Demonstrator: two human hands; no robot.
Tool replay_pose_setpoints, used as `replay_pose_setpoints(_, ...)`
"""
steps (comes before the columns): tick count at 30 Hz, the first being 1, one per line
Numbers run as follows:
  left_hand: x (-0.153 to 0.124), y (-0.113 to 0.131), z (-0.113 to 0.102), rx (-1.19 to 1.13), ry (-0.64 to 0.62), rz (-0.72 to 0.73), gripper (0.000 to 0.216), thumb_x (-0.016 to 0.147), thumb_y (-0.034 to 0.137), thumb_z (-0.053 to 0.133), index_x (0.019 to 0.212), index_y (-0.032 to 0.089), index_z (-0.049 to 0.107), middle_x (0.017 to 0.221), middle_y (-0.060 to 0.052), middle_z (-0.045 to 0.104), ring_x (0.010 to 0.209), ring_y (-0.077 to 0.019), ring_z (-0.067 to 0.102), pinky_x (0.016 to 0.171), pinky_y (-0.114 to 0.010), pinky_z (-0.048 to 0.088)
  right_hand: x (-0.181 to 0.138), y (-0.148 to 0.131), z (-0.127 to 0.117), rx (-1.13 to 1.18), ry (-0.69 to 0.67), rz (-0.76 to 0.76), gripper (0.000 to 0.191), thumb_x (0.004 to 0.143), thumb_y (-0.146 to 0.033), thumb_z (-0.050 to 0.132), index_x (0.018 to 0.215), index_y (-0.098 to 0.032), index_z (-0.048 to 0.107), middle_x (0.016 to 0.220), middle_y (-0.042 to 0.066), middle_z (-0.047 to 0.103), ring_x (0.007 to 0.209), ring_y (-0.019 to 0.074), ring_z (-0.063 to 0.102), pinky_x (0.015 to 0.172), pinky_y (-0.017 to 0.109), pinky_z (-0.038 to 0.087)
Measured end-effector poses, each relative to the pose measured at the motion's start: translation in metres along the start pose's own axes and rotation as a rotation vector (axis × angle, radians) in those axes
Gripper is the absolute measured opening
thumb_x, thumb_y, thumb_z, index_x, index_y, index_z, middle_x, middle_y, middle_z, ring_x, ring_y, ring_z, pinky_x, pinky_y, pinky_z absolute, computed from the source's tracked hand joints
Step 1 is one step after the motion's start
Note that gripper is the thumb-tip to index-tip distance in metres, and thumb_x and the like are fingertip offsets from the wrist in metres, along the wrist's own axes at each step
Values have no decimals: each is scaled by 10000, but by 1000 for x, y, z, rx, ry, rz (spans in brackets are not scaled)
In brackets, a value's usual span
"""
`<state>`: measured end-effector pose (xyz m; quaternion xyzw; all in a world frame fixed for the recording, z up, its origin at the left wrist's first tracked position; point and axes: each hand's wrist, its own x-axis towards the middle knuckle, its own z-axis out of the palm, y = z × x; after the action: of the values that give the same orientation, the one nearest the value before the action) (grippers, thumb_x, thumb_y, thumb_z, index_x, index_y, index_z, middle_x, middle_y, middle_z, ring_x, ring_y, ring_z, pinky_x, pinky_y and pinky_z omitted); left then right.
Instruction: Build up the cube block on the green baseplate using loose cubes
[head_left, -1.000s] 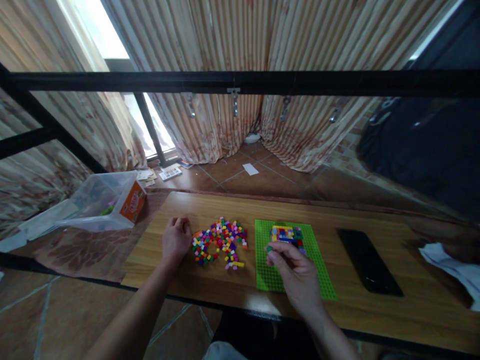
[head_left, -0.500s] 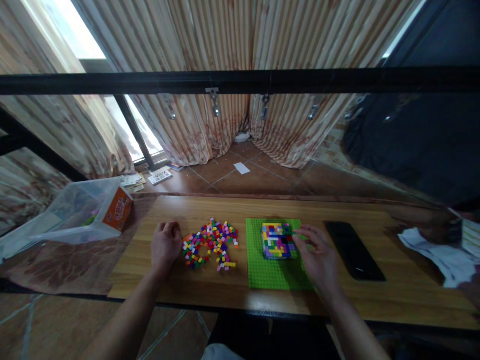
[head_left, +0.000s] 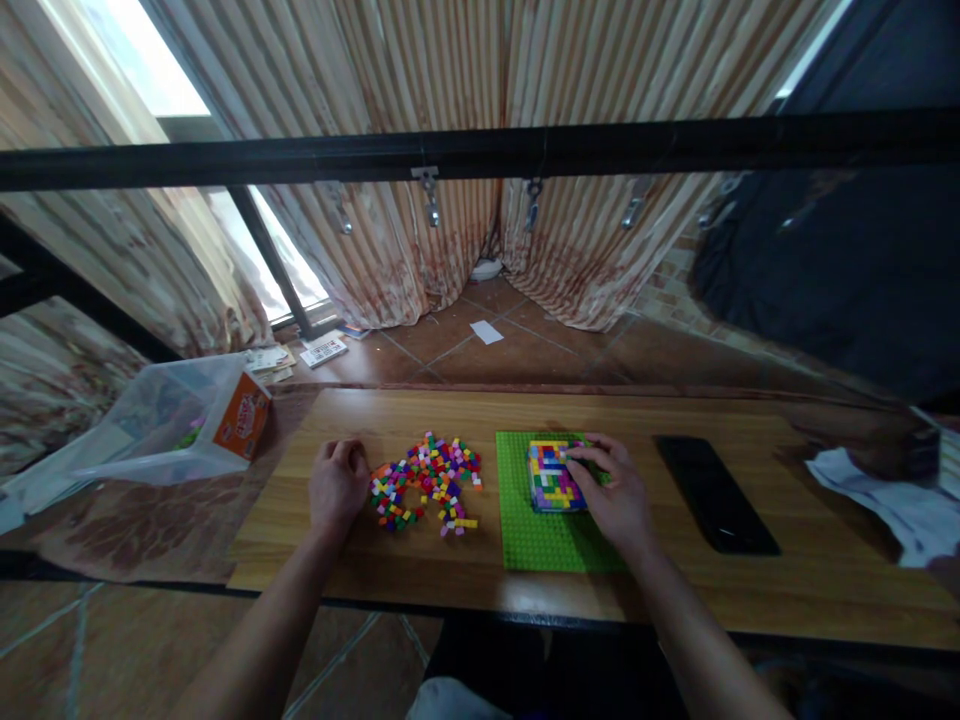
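A block built of many-coloured toy bricks [head_left: 553,484] stands on a green studded baseplate [head_left: 521,545]. My right hand [head_left: 616,490] is at the block's right side, its thumb over the top and its fingers bent at the far right corner. Part of the block is hidden beneath that hand. My left hand [head_left: 337,484] rests on the wooden table with its fingers curled in; whatever they may hold is out of sight. Just right of it spreads a loose pile of small coloured bricks [head_left: 431,468].
A black phone [head_left: 716,495] lies right of the baseplate on the wooden table [head_left: 450,585]. Crumpled white paper [head_left: 885,500] is at the far right. Left of the table sits a clear plastic bin [head_left: 172,410] with an orange label. A black bar [head_left: 480,150] crosses beyond the table.
My right hand has moved left and away from me, from beside the block onto its top right part, and its fingers have closed in. My left hand stays beside the pile.
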<state>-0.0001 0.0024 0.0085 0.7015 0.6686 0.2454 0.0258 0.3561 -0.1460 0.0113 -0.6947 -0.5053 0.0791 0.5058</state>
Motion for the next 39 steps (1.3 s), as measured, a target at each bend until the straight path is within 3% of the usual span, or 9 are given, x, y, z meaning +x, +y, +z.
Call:
replay_pose_setpoints(14, -1, 1, 0, -11, 2, -1, 273, 901, 238, 461, 1010, 182, 704, 1058, -109, 645, 915, -226, 633, 782, -327, 506, 1, 5, 15, 369, 73, 343, 199, 671, -378, 734, 789, -217, 733, 1068, 64, 697, 1040, 237, 619, 1012, 466, 416)
replay_pose_setpoints(29, -1, -1, 3, -12, 8, 2, 261, 894, 237, 465, 995, 189, 701, 1038, -103, 649, 927, -229, 633, 797, -324, 500, -1, 9, 19, 432, 81, 417, 262, 640, -419, 761, 784, -205, 717, 1087, 74, 694, 1057, 251, 618, 972, 470, 449)
replay_pose_setpoints(32, -2, -2, 4, -31, 17, 6, 253, 892, 228, 466, 989, 192, 697, 1039, -98, 646, 933, -223, 633, 805, -319, 498, -2, 6, 13, 396, 70, 377, 276, 662, -435, 755, 811, -205, 724, 1073, 76, 689, 1060, 252, 615, 956, 467, 463)
replay_pose_setpoints(36, -3, -4, 6, -34, 25, 8, 246, 890, 209, 469, 994, 191, 691, 1026, -92, 647, 940, -218, 630, 817, -318, 497, -6, -19, 6, 157, 157, 225, 280, 741, -461, 703, 865, -212, 737, 1162, 96, 631, 1087, 252, 589, 878, 429, 503)
replay_pose_setpoints(39, -4, -5, 8, -37, 24, 8, 240, 897, 208, 465, 984, 190, 688, 1012, -91, 648, 928, -213, 629, 811, -316, 497, -12, -50, 14, 84, 54, 49, 224, 849, -425, 608, 875, -242, 733, 1093, 73, 643, 1010, 217, 610, 865, 402, 501)
